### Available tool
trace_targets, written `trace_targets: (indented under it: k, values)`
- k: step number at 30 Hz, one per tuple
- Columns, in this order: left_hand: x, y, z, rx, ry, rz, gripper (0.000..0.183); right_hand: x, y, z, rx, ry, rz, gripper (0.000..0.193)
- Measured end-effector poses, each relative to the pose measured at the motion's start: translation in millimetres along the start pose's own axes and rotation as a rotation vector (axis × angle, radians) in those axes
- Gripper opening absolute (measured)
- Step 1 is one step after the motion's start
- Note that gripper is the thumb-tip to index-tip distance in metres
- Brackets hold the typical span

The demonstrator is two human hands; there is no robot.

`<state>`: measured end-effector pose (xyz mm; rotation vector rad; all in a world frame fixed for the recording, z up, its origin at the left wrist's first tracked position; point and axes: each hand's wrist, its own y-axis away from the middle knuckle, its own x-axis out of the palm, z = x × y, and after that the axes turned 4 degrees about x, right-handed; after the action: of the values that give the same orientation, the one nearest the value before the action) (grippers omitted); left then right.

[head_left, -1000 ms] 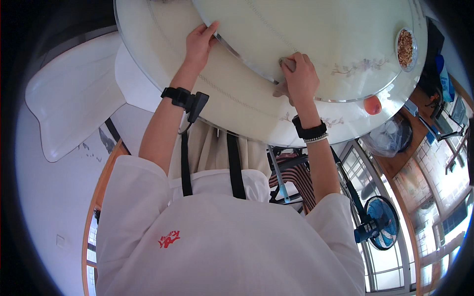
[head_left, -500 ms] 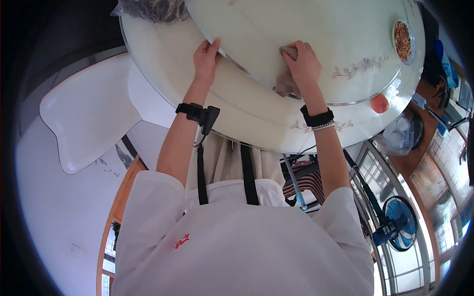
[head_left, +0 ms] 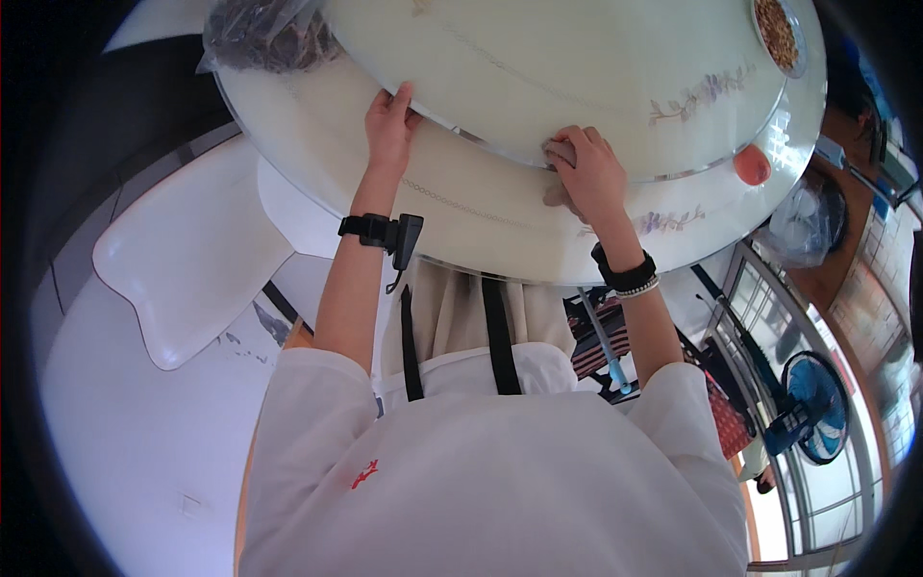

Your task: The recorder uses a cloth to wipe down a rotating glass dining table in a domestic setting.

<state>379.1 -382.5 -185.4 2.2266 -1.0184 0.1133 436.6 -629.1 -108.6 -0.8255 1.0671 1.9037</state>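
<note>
My left hand (head_left: 389, 120) pinches the near-left rim of a round pale turntable (head_left: 577, 58), thumb on top and fingers curled below the edge. My right hand (head_left: 596, 173) is closed on a crumpled greyish-brown cloth (head_left: 560, 152), pressed at the turntable's silvery near rim. Part of the cloth hangs below the hand, over the lower table surface. The turntable rests on a larger round cream table (head_left: 461, 226) with a floral print. My right fingertips are partly hidden behind the hand.
A clear plastic bag of dark brown contents (head_left: 269, 34) lies at the table's far left. A dish of nuts or grains (head_left: 775, 34) stands far right, with a small red-orange round thing (head_left: 752, 165) nearer. A white chair (head_left: 192, 250) is left; a blue fan (head_left: 815, 409) stands right.
My right hand has drawn the cloth toward me, from the turntable's top to its near rim. My left hand keeps its hold on the rim. The whole view has shifted slightly.
</note>
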Motion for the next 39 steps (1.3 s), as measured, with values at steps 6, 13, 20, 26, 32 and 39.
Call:
trace_targets:
  k: [6,13,20,26,32,39]
  values:
    - [4.5,0.3,-2.5,-0.031,0.009,-0.004,0.024,4.6,-25.1,0.8,0.05,0.009,-0.191,0.017]
    - [2.4,0.6,-3.0,-0.033,0.02,0.026,0.022,-1.3,-54.7,4.4,0.023,0.054,-0.295,0.018]
    - [2.5,-0.5,-5.1,-0.047,-0.013,0.007,0.026,5.1,-24.4,1.1,0.028,0.036,-0.146,0.021]
    - [3.3,0.8,-5.3,-0.045,-0.007,0.037,0.021,9.5,-0.3,-7.4,0.007,0.035,-0.102,0.019]
    - [1.5,-1.2,-5.7,-0.034,0.011,0.037,0.022,4.6,-19.0,0.6,-0.005,0.043,-0.137,0.018]
    - [0.7,-2.2,-4.7,-0.019,-0.01,0.019,0.02,3.9,-45.2,4.9,0.027,0.037,-0.242,0.021]
